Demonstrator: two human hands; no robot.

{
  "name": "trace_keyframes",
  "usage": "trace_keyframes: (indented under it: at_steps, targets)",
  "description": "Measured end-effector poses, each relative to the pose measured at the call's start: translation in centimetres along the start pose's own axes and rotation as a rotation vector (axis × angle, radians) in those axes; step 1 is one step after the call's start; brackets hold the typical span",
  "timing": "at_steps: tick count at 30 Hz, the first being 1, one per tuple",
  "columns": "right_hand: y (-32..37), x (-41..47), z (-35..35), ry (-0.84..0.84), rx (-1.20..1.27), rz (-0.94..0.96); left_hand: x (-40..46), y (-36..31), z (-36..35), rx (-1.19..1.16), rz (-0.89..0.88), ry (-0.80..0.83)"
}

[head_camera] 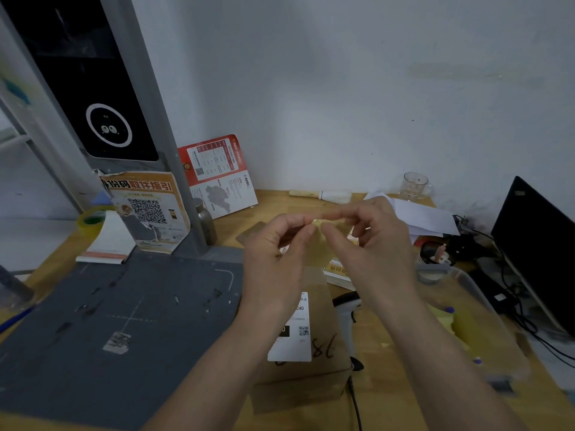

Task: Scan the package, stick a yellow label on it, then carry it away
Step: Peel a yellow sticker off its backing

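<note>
Brown cardboard package (314,365) with a white printed shipping label (294,332) on top lies on the wooden table (385,399), under the person's forearms, its left side just beside the right edge of the grey scanning mat.

At the far left a roll of yellow-green tape (90,220) sits near the table's edge, beside a white notepad (107,244). The dark grey scanning mat (124,321) takes up the left half of the table, its marked field bare apart from small scraps. A grey scanner post (149,126) rises from its back edge, with an orange poster carrying a QR code (147,209) stuck to it.

Above the package, the left hand (277,256) and the right hand (373,244) meet, thumbs and forefingers pinched together on a small pale yellow sticker (318,223); the other fingers curl loosely.

A white handheld barcode scanner (348,309) lies just right of the package. Further right stands a clear plastic tray (485,315), blurred, then black cables (525,325) and a black laptop (541,244) at the right edge.
</note>
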State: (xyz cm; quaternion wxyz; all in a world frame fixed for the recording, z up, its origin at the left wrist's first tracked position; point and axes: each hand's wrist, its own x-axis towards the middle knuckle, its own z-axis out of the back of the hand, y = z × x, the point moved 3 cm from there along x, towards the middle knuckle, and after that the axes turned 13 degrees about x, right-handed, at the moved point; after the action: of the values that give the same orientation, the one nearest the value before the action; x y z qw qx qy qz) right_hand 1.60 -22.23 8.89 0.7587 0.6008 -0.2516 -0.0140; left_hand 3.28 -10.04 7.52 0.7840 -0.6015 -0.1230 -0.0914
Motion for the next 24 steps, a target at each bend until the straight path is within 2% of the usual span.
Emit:
trace_keyframes:
  at_steps: [5, 11, 15, 20, 24]
  targets:
    - [-0.1, 0.0, 0.0, 0.038, -0.127, -0.020, 0.4, 0.0, 0.5, 0.064, -0.019, -0.030]
    - [0.3, -0.2, 0.2, 0.114, 0.282, -0.191, 0.3, -0.8, 0.7, 0.076, -0.054, -0.034]
    - [0.3, -0.4, 0.0, 0.055, 0.366, -0.184, -0.1, -0.9, 1.0, 0.194, -0.047, -0.201]
    - [0.6, -0.5, -0.2, -0.002, 0.369, -0.118, -0.5, -1.0, 0.7, 0.110, -0.108, -0.133]
    - [0.4, -0.7, -0.3, -0.021, 0.350, -0.105, -0.5, -0.8, 0.4, -0.013, -0.040, -0.106]
